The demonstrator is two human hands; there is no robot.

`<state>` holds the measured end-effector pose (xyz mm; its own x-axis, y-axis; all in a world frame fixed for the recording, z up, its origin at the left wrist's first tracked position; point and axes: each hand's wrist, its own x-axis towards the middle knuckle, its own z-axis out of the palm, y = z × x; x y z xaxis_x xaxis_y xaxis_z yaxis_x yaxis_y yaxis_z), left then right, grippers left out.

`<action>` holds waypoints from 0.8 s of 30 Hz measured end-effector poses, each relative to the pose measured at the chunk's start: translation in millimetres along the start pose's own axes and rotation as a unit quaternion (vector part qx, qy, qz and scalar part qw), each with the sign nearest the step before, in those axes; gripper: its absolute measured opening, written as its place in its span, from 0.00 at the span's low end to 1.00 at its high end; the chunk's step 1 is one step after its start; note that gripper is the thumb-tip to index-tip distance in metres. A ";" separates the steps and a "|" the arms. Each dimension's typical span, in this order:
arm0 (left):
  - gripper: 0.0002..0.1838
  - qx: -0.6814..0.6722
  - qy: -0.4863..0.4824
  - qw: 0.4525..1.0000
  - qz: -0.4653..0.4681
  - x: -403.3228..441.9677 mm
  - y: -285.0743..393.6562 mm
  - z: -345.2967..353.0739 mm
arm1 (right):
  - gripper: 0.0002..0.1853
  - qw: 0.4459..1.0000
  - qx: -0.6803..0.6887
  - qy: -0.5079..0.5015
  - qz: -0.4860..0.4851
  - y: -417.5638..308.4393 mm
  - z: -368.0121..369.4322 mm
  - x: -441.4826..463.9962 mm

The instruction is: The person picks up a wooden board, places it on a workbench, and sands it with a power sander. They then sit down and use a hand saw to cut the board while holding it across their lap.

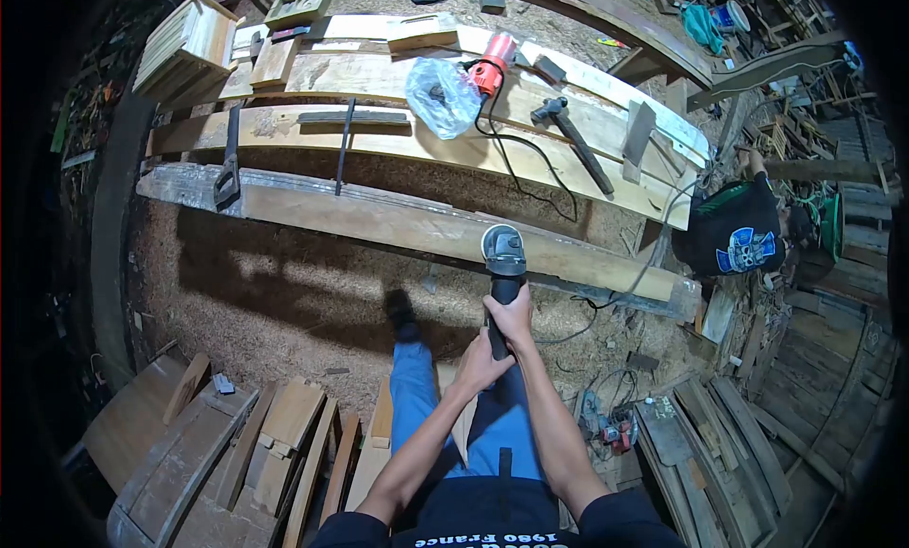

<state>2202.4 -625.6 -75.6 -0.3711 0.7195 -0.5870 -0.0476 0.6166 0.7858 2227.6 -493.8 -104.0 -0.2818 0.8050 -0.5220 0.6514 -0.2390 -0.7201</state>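
An angle grinder [504,264] with a dark body and a pale round disc at its head points away from me. Its head is over or against the near wooden beam [379,224]; contact cannot be made out. My right hand [512,318] wraps round the grinder's body just behind the head. Nearer to me, my left hand [481,363] is closed round the rear of the handle. A pale pointed piece of wood [464,430] shows below my left wrist, between my legs; what bears it is hidden.
On the planks beyond lie a hammer [575,145], a red power tool [490,70], a plastic bag [443,98], a handsaw [228,164] and a wooden box [189,46]. A cord [653,250] trails right. Another person [734,226] crouches at right. Stacked wood [275,444] flanks my legs.
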 end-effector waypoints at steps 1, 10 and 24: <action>0.35 0.021 -0.005 1.000 0.018 0.1 2.8 4.3 | 0.37 1.000 0.004 0.002 0.009 4.4 -4.9 0.8; 0.34 0.021 0.046 0.999 -0.019 -20.0 -34.4 -41.5 | 0.37 0.997 -0.074 -0.005 -0.031 -30.5 56.6 -29.6; 0.35 0.031 0.078 0.996 -0.013 -21.8 -42.0 -33.8 | 0.43 0.997 0.011 -0.055 -0.060 3.4 66.6 -22.5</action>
<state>2181.1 -678.0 -89.3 -0.5101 0.6474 -0.5662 -0.0042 0.6565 0.7543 2189.3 -548.8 -125.1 -0.4329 0.7649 -0.4771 0.5932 -0.1568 -0.7896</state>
